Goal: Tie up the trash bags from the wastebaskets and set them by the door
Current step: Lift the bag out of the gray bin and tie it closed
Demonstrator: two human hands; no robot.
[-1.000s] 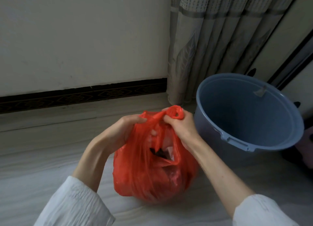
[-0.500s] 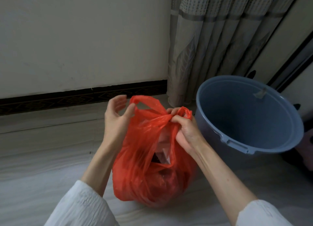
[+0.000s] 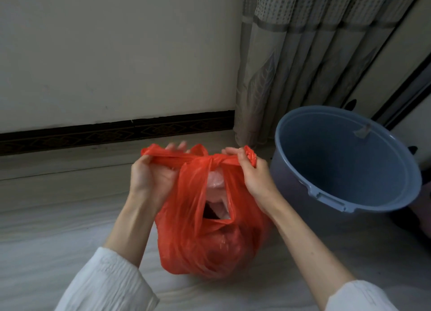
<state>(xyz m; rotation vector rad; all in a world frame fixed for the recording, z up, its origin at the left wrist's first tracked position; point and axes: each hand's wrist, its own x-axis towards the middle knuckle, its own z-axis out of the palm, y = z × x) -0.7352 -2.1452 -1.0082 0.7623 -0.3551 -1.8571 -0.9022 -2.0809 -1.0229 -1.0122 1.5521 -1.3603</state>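
A full red plastic trash bag (image 3: 205, 238) sits on the pale floor in the middle of the view. Its two handles are crossed into a knot (image 3: 215, 159) at the top. My left hand (image 3: 151, 173) grips the left handle, which is stretched out sideways. My right hand (image 3: 251, 173) grips the right handle, whose end bunches above my fist. A gap below the knot shows pale rubbish inside. The blue wastebasket (image 3: 345, 161) stands empty just right of the bag.
A white wall with a dark skirting board (image 3: 112, 133) runs behind the bag. A grey patterned curtain (image 3: 303, 54) hangs at the back right, reaching the floor beside the wastebasket. A dark-framed door or panel (image 3: 405, 96) is at the far right.
The handles, held loosely together a second ago, are now crossed and pulled apart into a knot. My left hand has moved left, my right hand right.
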